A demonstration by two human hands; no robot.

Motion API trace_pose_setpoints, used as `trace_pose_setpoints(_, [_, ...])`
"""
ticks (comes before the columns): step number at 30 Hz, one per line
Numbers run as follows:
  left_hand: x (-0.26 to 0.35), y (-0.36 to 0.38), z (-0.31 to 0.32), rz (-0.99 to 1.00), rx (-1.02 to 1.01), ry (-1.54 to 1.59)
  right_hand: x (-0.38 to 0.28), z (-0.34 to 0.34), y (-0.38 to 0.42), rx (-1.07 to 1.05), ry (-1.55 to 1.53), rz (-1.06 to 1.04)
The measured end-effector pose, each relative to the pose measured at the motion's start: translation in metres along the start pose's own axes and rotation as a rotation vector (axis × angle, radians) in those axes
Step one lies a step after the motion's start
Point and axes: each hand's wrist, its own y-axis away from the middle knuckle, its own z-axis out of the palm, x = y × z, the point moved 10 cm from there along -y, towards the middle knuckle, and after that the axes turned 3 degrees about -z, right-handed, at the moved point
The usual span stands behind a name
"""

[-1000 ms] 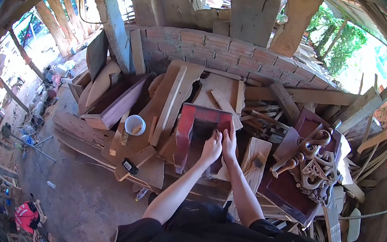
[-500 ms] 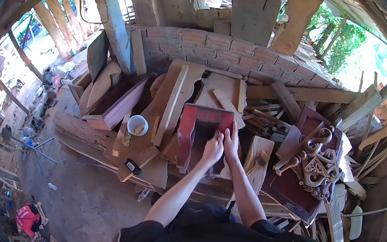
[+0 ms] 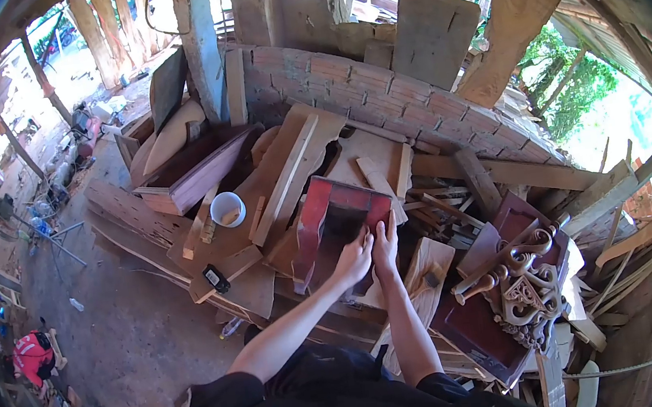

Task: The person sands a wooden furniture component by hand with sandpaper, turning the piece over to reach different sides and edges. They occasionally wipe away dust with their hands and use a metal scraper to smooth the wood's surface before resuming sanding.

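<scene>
A small dark red wooden box-like piece with a hollow middle and a wavy-edged left side lies tilted on the wood pile before me. My right hand grips its right wall, fingers along the edge. Just beside it, my left hand is closed, its fingertips at the inner face of that same wall. Whatever the left fingers pinch, if anything, is hidden. To the right of my hands, a brush-like brown thing rests on a pale wooden board.
A white bucket and a small black device sit on boards at the left. Carved wooden ornaments lie on a dark red panel at right. Behind runs a low brick wall. A wooden drawer stands back left.
My left hand has slid slightly down and toward me along the wall of the red piece. My right hand keeps its grip. The whole view has shifted a little.
</scene>
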Motion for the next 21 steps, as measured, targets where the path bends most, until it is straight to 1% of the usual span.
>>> trace_pose_setpoints(2, [-0.014,-0.032,0.012,-0.118,-0.005,-0.054,0.004,-0.001,-0.004,-0.013,-0.01,0.033])
trace_pose_setpoints(4, [-0.025,-0.051,0.017,-0.145,-0.034,-0.042,0.005,-0.003,-0.004,0.008,0.04,-0.001])
trace_pose_setpoints(5, [-0.03,-0.049,0.02,-0.169,-0.008,-0.025,0.01,-0.002,-0.005,0.016,0.042,-0.008])
trace_pose_setpoints(6, [-0.033,-0.041,0.022,-0.166,-0.008,-0.025,0.001,-0.001,-0.003,0.001,0.01,0.019])
trace_pose_setpoints(8, [-0.019,-0.015,0.007,0.015,0.141,0.009,-0.028,-0.004,0.004,0.003,0.043,0.046])
trace_pose_setpoints(10, [-0.006,0.022,-0.004,-0.014,0.094,-0.024,-0.025,-0.004,0.002,0.0,0.067,0.035])
trace_pose_setpoints(12, [-0.007,0.031,-0.015,0.011,0.112,-0.015,-0.023,-0.002,0.003,0.003,0.091,0.03])
trace_pose_setpoints(15, [-0.008,0.016,-0.008,-0.033,-0.016,-0.028,-0.029,-0.004,0.005,0.023,0.133,-0.009])
trace_pose_setpoints(16, [-0.012,0.003,-0.002,-0.034,-0.017,-0.025,-0.023,-0.003,0.003,0.01,0.067,0.04])
trace_pose_setpoints(17, [-0.023,-0.01,0.008,-0.126,-0.057,-0.081,-0.018,-0.003,0.003,0.0,0.003,0.09])
trace_pose_setpoints(18, [-0.029,-0.018,0.016,-0.213,-0.097,-0.139,-0.017,-0.005,0.003,0.004,0.006,0.087])
trace_pose_setpoints(20, [-0.024,-0.03,0.015,-0.219,-0.064,-0.149,-0.023,-0.004,0.002,0.022,0.039,0.032])
trace_pose_setpoints(21, [-0.029,-0.038,0.016,-0.211,-0.051,-0.069,-0.028,-0.003,0.003,0.02,0.052,0.01])
